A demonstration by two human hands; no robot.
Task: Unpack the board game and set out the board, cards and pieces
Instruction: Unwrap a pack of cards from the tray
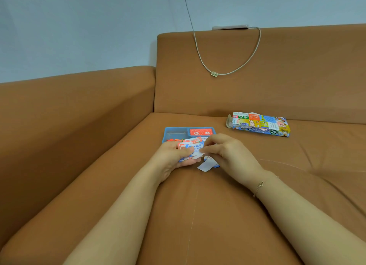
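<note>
Two hands were busy mid-frame over the sofa seat: the left hand [174,155] was curled around a small stack of cards [191,148], long axis running left-right across the frame, tilted up to the right. The right hand [223,151] pinched its right end. Loose slips [207,165] lay just below, so my guess was more could slide out. Behind sat the blue tray [176,133], and at right the game box [259,125], lengthwise left to right.
</note>
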